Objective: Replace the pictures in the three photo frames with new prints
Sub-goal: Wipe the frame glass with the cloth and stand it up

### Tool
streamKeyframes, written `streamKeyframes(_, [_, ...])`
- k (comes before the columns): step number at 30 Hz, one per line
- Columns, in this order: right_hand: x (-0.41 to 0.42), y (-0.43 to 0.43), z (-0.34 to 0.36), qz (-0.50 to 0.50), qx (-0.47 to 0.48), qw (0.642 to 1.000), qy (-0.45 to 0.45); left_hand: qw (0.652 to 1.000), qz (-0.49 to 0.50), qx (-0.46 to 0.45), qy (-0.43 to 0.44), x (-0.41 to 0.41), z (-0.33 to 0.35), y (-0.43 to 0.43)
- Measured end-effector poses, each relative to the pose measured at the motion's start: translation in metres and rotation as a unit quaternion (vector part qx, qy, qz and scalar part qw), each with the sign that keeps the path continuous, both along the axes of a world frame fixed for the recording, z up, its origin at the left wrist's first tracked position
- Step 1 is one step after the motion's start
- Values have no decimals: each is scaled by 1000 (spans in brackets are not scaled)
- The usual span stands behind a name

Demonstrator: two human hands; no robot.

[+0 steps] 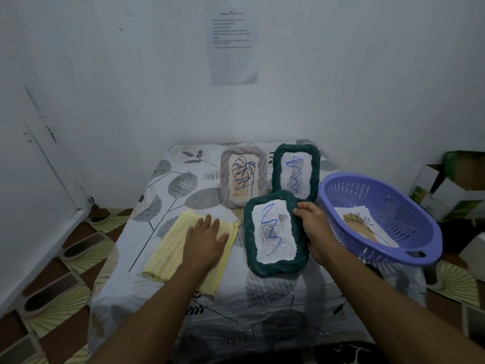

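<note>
Three photo frames are on the table. A grey frame (242, 176) with a leaf drawing leans at the back. A dark green frame (295, 171) with a blue scribble stands beside it. Nearer me is a second green frame (274, 233), tilted, its picture scribbled in blue. My right hand (313, 227) grips this frame's right rim. My left hand (206, 239) lies flat, fingers spread, on a folded yellow cloth (170, 248). New prints (360, 225) lie inside the purple basket (393, 200).
The table has a leaf-patterned cover (168, 190) and stands against a white wall with a taped paper sheet (232, 40). Cardboard boxes (451, 185) are stacked on the floor at the right. Patterned floor tiles (52, 292) show at the left.
</note>
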State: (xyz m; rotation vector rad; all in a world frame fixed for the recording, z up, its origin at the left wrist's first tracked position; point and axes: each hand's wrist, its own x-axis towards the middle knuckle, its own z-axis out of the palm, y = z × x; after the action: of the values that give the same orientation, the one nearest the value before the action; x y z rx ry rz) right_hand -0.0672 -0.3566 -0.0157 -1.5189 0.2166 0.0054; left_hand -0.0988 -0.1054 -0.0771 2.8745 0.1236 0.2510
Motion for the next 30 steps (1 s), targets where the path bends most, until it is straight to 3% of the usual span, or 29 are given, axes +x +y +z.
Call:
streamKeyframes(5, [3,-2,-6,0,7,1000,5,999,-10,-25,-40,1,-12,4])
streamKeyframes(8, [2,-3,-8,0,17,1000,5,992,3,-96,-80,-1,-11,4])
streamKeyframes(14, [1,-3,-6,2,19,1000,5,927,45,-322,-185,-12,15,-3])
streamKeyframes(17, [-2,-1,-3,6,18,1000,3,915,28,-346,-204,-14,31,-11])
streamKeyframes(22, [-9,-4,1,-5,10,1000,-7,937,3,-296,-187,-16,27,-18])
streamKeyframes(27, [-9,-15,3,-29,-16,999,-13,997,-69,-39,7,-8,2,-12])
streamKeyframes(30, [-8,-18,4,-25,-19,999,-8,997,-68,36,2,-6,-4,-16])
